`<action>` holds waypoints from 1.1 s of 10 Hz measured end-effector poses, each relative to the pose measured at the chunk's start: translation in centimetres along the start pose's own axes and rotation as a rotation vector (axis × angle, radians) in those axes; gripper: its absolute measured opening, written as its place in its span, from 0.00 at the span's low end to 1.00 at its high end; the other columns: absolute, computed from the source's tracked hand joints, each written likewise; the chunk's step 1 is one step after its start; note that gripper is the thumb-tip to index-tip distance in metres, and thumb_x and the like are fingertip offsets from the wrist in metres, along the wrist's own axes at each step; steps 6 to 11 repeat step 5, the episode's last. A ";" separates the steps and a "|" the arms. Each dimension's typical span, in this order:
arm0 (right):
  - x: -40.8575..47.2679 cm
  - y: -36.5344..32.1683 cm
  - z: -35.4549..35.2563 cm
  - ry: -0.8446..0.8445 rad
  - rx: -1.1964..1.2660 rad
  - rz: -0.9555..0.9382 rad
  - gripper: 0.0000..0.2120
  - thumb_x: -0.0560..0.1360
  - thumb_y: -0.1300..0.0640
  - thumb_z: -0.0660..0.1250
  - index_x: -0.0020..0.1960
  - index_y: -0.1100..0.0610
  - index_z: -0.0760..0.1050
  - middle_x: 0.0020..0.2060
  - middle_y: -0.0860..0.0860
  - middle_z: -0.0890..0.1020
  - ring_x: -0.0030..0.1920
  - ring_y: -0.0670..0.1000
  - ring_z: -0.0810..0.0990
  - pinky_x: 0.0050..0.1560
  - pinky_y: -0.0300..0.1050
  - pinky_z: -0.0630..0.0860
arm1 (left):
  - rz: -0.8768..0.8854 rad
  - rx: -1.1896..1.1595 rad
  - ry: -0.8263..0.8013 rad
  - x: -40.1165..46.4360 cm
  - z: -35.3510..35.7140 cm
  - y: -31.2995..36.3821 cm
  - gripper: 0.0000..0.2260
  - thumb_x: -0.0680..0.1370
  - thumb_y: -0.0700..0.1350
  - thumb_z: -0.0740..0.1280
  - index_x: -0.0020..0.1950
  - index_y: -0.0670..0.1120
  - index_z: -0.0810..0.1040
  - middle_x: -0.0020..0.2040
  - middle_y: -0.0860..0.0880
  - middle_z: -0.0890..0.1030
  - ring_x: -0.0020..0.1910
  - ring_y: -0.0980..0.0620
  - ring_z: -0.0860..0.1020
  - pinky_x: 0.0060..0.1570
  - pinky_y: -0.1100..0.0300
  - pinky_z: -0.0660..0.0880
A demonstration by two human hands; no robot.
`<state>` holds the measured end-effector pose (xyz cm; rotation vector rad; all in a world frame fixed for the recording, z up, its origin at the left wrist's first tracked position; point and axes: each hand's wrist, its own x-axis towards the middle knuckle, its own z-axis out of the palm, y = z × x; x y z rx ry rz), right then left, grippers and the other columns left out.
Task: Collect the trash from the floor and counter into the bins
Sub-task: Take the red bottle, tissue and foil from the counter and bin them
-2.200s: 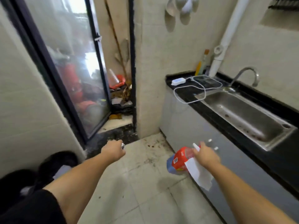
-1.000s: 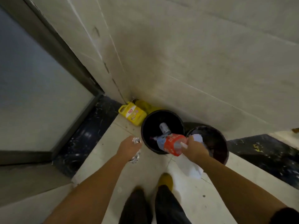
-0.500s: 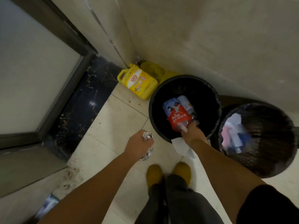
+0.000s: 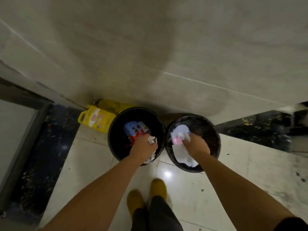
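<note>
The red and blue plastic packet [image 4: 135,131] has left the right hand [image 4: 196,145] and lies in the left of two round black bins [image 4: 113,139], long axis toward the wall. Right fingers now grip white paper [image 4: 184,157] over the right bin [image 4: 215,135]; the left hand [image 4: 144,147] clenches crumpled silver foil [image 4: 152,140].

Two bins side by side at 12 o'clock of the feet, rims nearly touching, only a thin gap btwn them. Left bin [image 4: 115,147] mouth open but red-blue packet [image 4: 135,130] lies inside; left hand [image 4: 144,147] w/ foil wad [image 4: 152,140] fills its 5 o'clock edge. Right bin [image 4: 215,135] holds paper [image 4: 180,130]; right hand [image 4: 196,144] over its middle. Wall [image 4: 166,64] blocks right behind both. Yellow jug [image 4: 96,120] wedged at 10 o'clock of left bin. Floor [image 4: 250,164] at 3 o'clock is free.
</note>
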<state>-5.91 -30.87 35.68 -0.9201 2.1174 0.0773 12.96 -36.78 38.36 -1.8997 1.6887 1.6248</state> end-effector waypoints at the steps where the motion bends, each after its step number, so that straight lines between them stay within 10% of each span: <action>1: 0.7 3.5 -1.8 0.096 0.030 0.024 0.18 0.79 0.47 0.59 0.62 0.59 0.72 0.58 0.60 0.78 0.56 0.60 0.78 0.58 0.54 0.76 | 0.123 0.094 -0.037 2.2 5.3 3.3 0.11 0.77 0.45 0.63 0.55 0.38 0.75 0.53 0.38 0.80 0.55 0.40 0.78 0.57 0.50 0.74; 4: 5.8 12.8 7.8 0.146 0.100 -0.060 0.26 0.76 0.57 0.66 0.72 0.55 0.62 0.71 0.55 0.65 0.69 0.58 0.68 0.68 0.54 0.70 | 0.472 0.374 0.099 12.0 20.0 -1.2 0.23 0.77 0.50 0.66 0.70 0.47 0.68 0.70 0.46 0.71 0.69 0.46 0.70 0.66 0.54 0.73; 11: 7.1 14.1 10.7 0.144 0.020 -0.100 0.33 0.75 0.50 0.67 0.75 0.54 0.56 0.76 0.56 0.59 0.74 0.59 0.61 0.73 0.56 0.65 | 0.517 0.529 0.097 14.3 20.8 -3.4 0.31 0.75 0.53 0.67 0.75 0.49 0.60 0.76 0.45 0.63 0.75 0.44 0.62 0.71 0.49 0.67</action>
